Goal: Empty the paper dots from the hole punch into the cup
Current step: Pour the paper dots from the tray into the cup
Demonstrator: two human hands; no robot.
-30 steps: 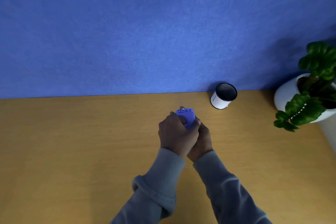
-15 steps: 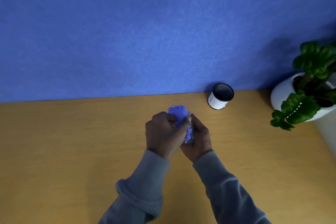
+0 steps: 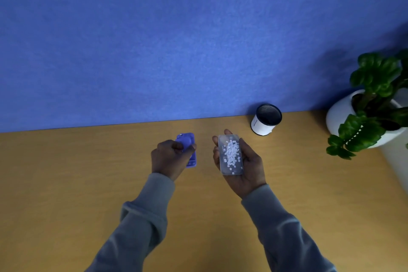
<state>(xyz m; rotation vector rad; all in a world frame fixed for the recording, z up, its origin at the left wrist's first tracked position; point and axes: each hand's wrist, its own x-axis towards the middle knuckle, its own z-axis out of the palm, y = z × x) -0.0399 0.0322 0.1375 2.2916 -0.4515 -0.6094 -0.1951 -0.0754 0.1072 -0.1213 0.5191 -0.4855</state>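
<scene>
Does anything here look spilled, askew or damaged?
Nothing stands out. The paper dots all lie inside the clear tray resting flat in the right hand; none show on the table. The left hand holds the hole punch, and the cup stands upright.

the hole punch [image 3: 187,149] is violet-blue. its tray [image 3: 230,154] is clear and greyish, speckled with white paper dots [image 3: 231,153]. the cup [image 3: 266,119] is white outside, black inside. the bench [image 3: 66,183] is yellow-tan, the wall [image 3: 176,40] blue. both sleeves [image 3: 141,216] are grey. the plant [image 3: 373,95] is dark green in a white pot [image 3: 337,115].
</scene>
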